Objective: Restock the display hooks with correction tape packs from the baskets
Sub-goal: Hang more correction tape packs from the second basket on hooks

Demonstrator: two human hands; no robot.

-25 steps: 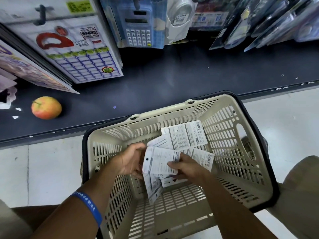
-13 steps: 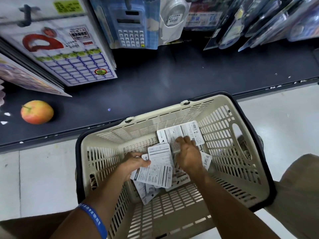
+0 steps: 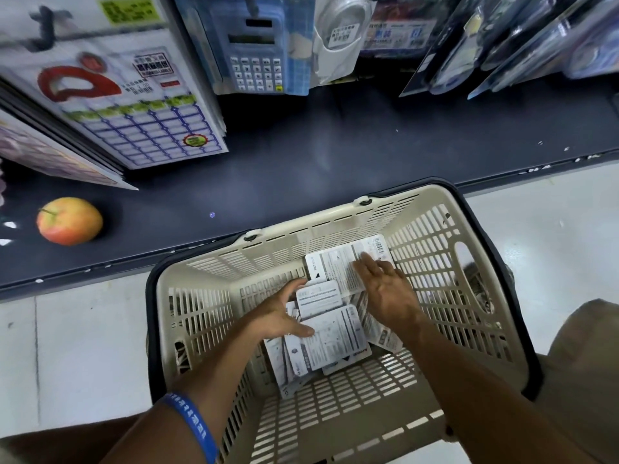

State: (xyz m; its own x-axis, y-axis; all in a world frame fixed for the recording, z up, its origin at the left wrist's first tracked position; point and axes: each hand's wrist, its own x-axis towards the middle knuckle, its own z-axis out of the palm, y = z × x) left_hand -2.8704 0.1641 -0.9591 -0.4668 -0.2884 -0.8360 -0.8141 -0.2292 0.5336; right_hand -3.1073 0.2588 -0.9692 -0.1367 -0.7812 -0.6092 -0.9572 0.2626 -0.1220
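Since a second ago, right hand point(image 3: 385, 289) has reached forward, flat fingers pressing the far correction tape pack point(image 3: 338, 262); left hand point(image 3: 278, 316) grasps a fanned stack of packs point(image 3: 330, 336) against its thumb. All lie inside the beige basket point(image 3: 469, 296) on pale floor tiles point(image 3: 83, 346), beside a dark shelf point(image 3: 301, 162) bearing an apple point(image 3: 69, 221).

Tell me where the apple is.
In the head view, the apple sits far left on the dark shelf, left of the basket.
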